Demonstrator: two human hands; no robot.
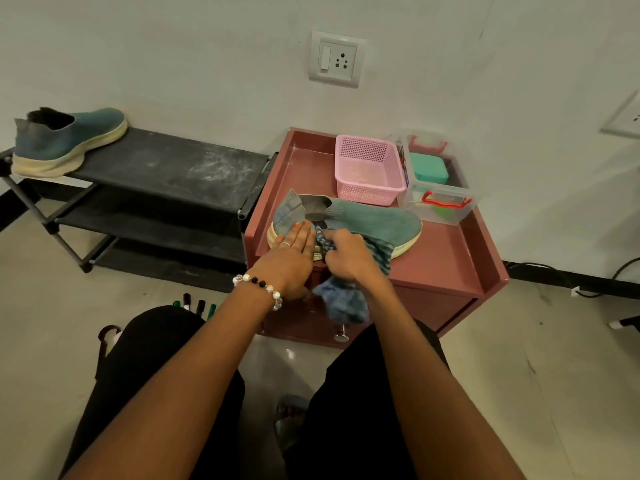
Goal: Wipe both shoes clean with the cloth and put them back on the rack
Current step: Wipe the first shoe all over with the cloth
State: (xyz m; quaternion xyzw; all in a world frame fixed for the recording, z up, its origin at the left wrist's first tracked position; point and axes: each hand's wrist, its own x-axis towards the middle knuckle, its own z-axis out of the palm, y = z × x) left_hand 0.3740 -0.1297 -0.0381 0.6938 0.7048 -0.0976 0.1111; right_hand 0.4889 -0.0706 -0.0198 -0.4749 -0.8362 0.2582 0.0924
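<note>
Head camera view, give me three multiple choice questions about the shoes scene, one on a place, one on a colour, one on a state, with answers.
1. Where is the shoe that no hand touches?
A. top shelf of the black rack
B. inside the pink basket
C. on the floor

2. What colour is the basket?
A. green
B. pink
C. black

3. What is the right hand doing?
A. hanging idle
B. lifting the basket
C. gripping the cloth against the shoe

Answers:
1 A: the far shoe sits on the rack.
2 B: the basket is pink.
3 C: the right hand clutches the cloth on the near shoe, while the left hand lies flat on its heel.
</note>
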